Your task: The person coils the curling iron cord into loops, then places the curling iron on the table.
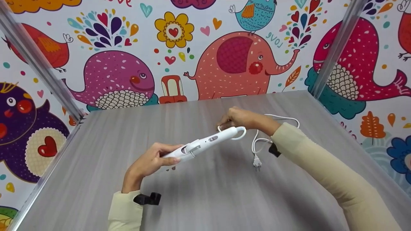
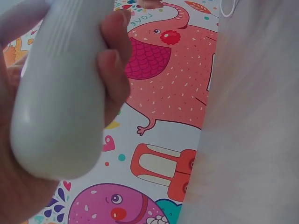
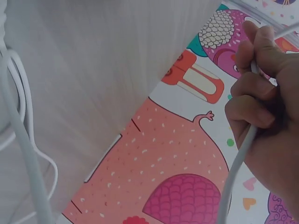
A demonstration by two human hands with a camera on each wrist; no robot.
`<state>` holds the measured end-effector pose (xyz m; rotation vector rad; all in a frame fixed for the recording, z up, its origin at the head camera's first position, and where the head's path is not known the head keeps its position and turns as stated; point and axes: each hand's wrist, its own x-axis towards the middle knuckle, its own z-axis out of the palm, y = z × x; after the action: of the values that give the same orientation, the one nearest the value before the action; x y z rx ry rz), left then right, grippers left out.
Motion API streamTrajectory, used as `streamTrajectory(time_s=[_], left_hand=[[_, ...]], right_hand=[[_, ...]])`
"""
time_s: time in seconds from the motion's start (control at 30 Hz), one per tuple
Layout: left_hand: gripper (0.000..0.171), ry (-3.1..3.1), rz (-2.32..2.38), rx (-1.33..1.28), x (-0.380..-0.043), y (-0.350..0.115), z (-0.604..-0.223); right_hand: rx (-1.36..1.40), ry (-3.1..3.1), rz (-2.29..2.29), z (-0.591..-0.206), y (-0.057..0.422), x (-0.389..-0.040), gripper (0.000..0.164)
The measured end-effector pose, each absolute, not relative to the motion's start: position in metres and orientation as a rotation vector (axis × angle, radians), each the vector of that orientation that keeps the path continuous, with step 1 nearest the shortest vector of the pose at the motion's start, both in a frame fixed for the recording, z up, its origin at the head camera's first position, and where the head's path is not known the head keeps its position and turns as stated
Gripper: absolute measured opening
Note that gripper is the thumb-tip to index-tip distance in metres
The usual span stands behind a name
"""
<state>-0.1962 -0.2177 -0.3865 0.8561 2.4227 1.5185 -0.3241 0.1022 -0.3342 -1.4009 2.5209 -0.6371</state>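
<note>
A white hair styling iron is held above the table, tilted with its cord end up and to the right. My left hand grips its other end, thumb on the near side. In the left wrist view, the iron's smooth rounded end sits in the palm, with fingertips curled round its side. My right hand holds the white power cord close to the iron, fingers curled round it. More cord hangs in loops below the right forearm, down to a two-pin plug.
The grey wood-grain table lies beneath both hands. Printed cartoon panels stand behind it and at the sides, with metal posts at the back corners. A black strap mount is on the left sleeve.
</note>
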Motion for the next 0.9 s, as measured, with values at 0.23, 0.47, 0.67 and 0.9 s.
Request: streamTrajectory(time_s=[0.23,0.47,0.67,0.9], left_hand=[[0.041,2.469,1.439,0.780,-0.198,-0.209,-0.393],[0.041,2.539,1.359,0.601,-0.203,-0.200,-0.398],[0.043,2.537,1.439,0.497,-0.206,-0.197,-0.402],[0.044,2.566,1.542,0.419,-0.211,-0.195,-0.406]], right_hand=[[-1.321,2.660,-0.540,-0.312,0.101,-0.322,0.019],[-1.181,2.854,-0.536,-0.285,0.104,-0.310,0.016],[-1.212,2.952,-0.591,-0.281,0.105,-0.298,0.014],[-1.197,3.006,-0.796,-0.289,0.100,-0.274,0.019]])
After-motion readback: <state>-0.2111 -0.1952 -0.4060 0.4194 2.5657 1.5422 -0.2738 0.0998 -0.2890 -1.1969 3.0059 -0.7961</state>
